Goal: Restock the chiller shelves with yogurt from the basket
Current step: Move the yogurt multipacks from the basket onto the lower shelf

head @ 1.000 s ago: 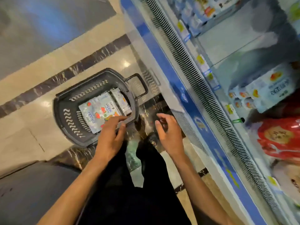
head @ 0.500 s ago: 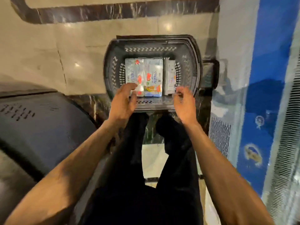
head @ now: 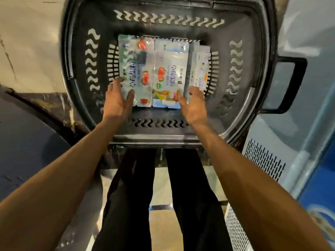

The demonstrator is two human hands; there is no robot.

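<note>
Looked straight down into a black slotted basket (head: 253, 91) at 12 o'clock, standing on a pale stone floor (head: 27, 42). Carried a loop handle (head: 294, 84) on its 3 o'clock side. Contained three packs on its bottom, long edges running from 6 to 12 o'clock.

Lay flat and touching along one long edge: left yogurt pack (head: 136, 69), printed with strawberries, and middle yogurt pack (head: 170, 73), printed with strawberries and yellow fruit. Leaned on edge against the 3 o'clock side of the middle one: right yogurt pack (head: 199, 66), print too blurred to read.

Reached in from 7 o'clock: left hand (head: 118, 100), open, fingers spread along the 9 o'clock edge of the left yogurt pack, thumb laid on its top face near the 6 o'clock end.

Reached in from 5 o'clock: right hand (head: 193, 104), open, fingers loosely spread over the 6 o'clock end of the right yogurt pack, thumb beside the near corner of the middle yogurt pack. Could not tell touching from hovering there.

Showed at 6 o'clock, just below the basket rim, legs (head: 130, 196) in black trousers. Showed from 2 to 5 o'clock the chiller (head: 290, 138), grey at the base, with a vent grille (head: 264, 160) and a blue panel (head: 319, 187). Showed at 9 o'clock a dark rounded object (head: 27, 142), blurred and not identifiable.
</note>
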